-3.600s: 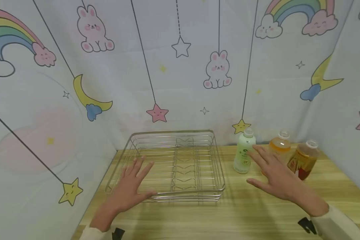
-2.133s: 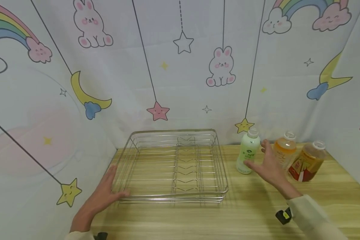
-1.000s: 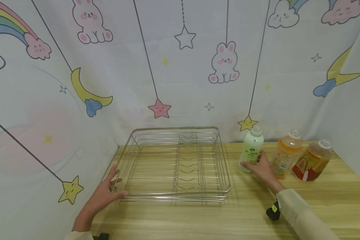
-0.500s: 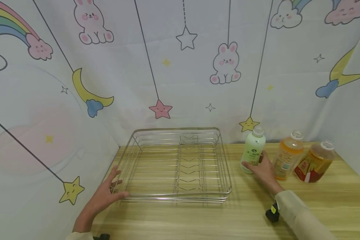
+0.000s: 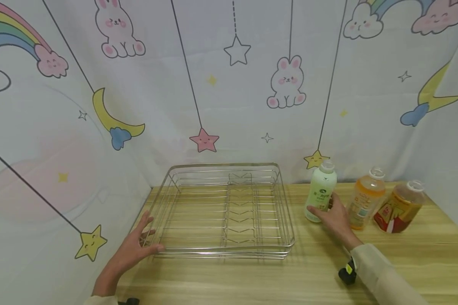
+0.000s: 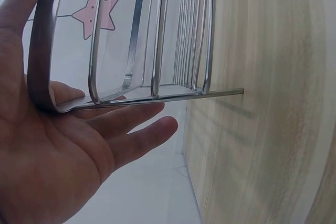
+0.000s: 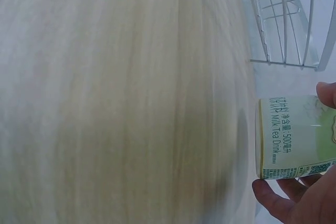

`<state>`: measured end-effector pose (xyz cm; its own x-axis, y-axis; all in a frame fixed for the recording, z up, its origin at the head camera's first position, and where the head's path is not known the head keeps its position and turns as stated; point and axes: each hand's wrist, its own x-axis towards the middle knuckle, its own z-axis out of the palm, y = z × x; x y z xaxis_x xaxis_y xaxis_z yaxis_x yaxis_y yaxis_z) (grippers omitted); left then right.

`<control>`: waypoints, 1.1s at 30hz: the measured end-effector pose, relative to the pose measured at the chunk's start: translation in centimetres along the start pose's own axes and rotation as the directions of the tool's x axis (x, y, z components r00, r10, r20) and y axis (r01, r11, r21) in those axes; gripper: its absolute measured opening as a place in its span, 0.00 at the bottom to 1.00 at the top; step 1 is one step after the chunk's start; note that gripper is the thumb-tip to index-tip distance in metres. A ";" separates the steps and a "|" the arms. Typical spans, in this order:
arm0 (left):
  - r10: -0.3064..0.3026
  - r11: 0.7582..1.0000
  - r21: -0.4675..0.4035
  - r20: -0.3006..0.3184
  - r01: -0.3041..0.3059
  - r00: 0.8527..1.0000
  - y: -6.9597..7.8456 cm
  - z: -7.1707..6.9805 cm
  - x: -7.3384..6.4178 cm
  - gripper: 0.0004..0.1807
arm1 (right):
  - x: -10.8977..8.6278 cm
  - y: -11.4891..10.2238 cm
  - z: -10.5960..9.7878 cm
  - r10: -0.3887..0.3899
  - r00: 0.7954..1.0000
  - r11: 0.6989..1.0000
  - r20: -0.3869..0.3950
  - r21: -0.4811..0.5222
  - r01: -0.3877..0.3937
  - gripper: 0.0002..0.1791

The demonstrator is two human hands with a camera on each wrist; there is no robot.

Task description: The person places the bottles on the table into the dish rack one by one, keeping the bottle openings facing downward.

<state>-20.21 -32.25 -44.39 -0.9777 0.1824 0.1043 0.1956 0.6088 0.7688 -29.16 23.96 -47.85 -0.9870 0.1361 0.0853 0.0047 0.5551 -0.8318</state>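
A silver wire dish rack (image 5: 221, 250) stands on the wooden table. At its front left corner my left hand (image 5: 131, 250) holds the frame, thumb on the front rim and fingers along the outer side. The left wrist view shows the rack's metal rim (image 6: 44, 45) against the palm of that hand (image 6: 58, 150). Right of the rack, my right hand (image 5: 333, 218) grips the lower part of a pale green milk tea bottle (image 5: 322, 188), which is upright and has a clear top. Whether the bottle's base (image 7: 260, 137) touches the table cannot be told.
Right of the milk tea bottle stand a bottle of orange drink (image 5: 366, 197) and a bottle of brown drink with a red and gold label (image 5: 398, 207). A white printed cloth (image 5: 236, 97) surrounds the back and sides of the table (image 5: 229, 284).
From hovering with spread fingers, my left hand has moved to the rack's front left corner and my right hand has closed around the milk tea bottle. Over the last second, both stay nearly still.
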 end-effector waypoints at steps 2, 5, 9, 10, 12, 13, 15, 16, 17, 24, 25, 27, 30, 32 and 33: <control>0.000 1.000 -0.001 0.000 0.000 1.000 0.0 0.0 0.0 0.61 | -0.1 -0.2 -0.1 -0.006 1.000 1.000 0.001 0.001 0.006 0.53; -0.003 1.000 0.003 0.000 0.003 1.000 0.0 0.0 0.0 0.61 | -0.3 -0.4 -0.2 -0.015 1.000 1.000 -0.001 -0.003 0.015 0.52; -0.009 1.000 0.007 0.004 0.009 1.000 0.0 0.0 0.1 0.61 | -0.6 -0.8 -0.5 -0.031 0.999 0.999 -0.010 -0.013 0.030 0.51; -0.011 1.000 0.008 0.005 0.011 1.000 0.0 0.0 0.1 0.61 | -0.7 -0.8 -0.6 -0.035 0.999 0.999 -0.013 -0.016 0.035 0.50; -0.015 1.000 0.010 0.007 0.015 1.000 0.0 0.0 0.1 0.61 | -0.9 -1.0 -0.8 -0.045 0.999 0.999 -0.018 -0.022 0.044 0.50; -0.017 1.000 0.011 0.008 0.017 1.000 0.0 0.0 0.0 0.61 | -1.0 -1.1 -0.9 -0.049 0.999 0.999 -0.019 -0.022 0.048 0.49; -0.023 1.000 0.010 0.008 0.023 1.000 0.0 0.0 0.0 0.61 | -1.1 -1.3 -1.1 -0.057 0.998 0.998 -0.018 -0.023 0.056 0.49; -0.026 1.000 0.012 0.007 0.026 1.000 0.0 0.0 0.0 0.61 | -1.2 -1.4 -1.2 -0.064 0.998 0.998 -0.018 -0.020 0.064 0.48; -0.030 0.999 0.014 0.007 0.030 1.000 0.0 0.0 0.0 0.61 | -1.3 -1.5 -1.3 -0.073 0.997 0.997 -0.017 -0.016 0.072 0.48; -0.046 0.999 0.026 0.008 0.046 0.999 0.0 0.0 0.0 0.61 | -1.7 -2.4 -1.7 -0.148 0.989 0.989 -0.014 0.015 0.149 0.46; -0.049 0.998 0.028 0.008 0.049 0.999 0.1 0.0 0.0 0.61 | -1.8 -2.5 -1.8 -0.156 0.988 0.988 -0.016 0.008 0.156 0.46; -0.052 0.998 0.031 0.008 0.052 0.999 0.1 0.0 0.0 0.61 | -1.9 -2.8 -1.8 -0.167 0.986 0.986 -0.013 0.001 0.167 0.46; -0.051 0.998 0.034 0.008 0.050 0.999 0.1 0.0 0.0 0.61 | -2.1 -3.2 -2.0 -0.183 0.983 0.983 -0.014 -0.014 0.182 0.46; -0.047 0.998 0.031 0.011 0.047 0.999 0.2 0.0 0.0 0.61 | -2.3 -3.6 -2.1 -0.191 0.982 0.982 -0.007 -0.014 0.190 0.46; -0.045 0.998 0.031 0.012 0.045 0.999 0.2 0.0 0.0 0.61 | -2.4 -3.8 -2.2 -0.197 0.980 0.980 -0.006 -0.015 0.197 0.45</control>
<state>-20.17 -32.13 -44.29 -0.9845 0.1640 0.0617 0.1538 0.6403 0.7526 -26.48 23.32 -43.68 -0.9676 0.0291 0.2508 -0.1873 0.5834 -0.7903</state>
